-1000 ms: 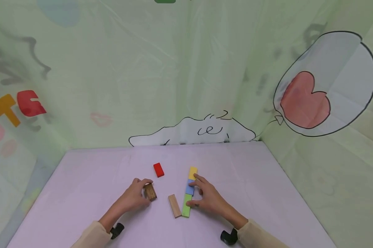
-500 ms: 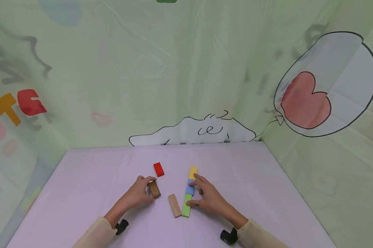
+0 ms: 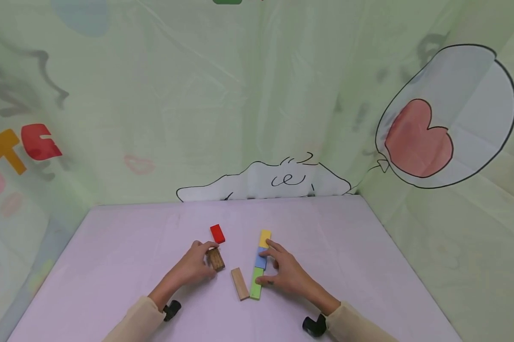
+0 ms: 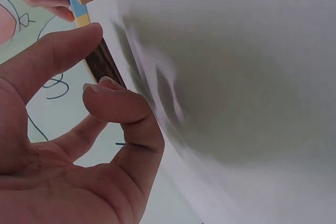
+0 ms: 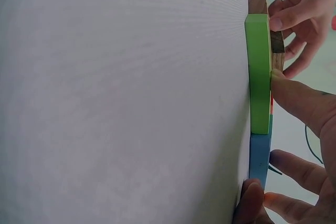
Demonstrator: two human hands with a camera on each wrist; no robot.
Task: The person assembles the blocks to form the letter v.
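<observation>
In the head view, my left hand (image 3: 192,265) grips a dark brown wooden block (image 3: 216,261) between thumb and fingers, close over the table. The left wrist view shows the block's dark striped side (image 4: 103,65) behind the fingertips. My right hand (image 3: 288,271) rests on a row of blocks laid end to end: thumb on the green block (image 3: 257,289), fingers spread over the blue block (image 3: 260,262) and the near part of the yellow block (image 3: 265,235). A light wooden block (image 3: 239,283) lies slanted beside the row, its near end at the green block's near end.
A red block (image 3: 217,233) lies alone on the table, just beyond the left hand. The pale lilac tabletop (image 3: 346,247) meets a printed curtain (image 3: 197,95) at the back and sides. Black wrist cameras (image 3: 314,326) hang at both cuffs.
My left hand has moved right and slightly away from me with the dark brown block, nearing the light wooden block. My right hand has stayed on the row.
</observation>
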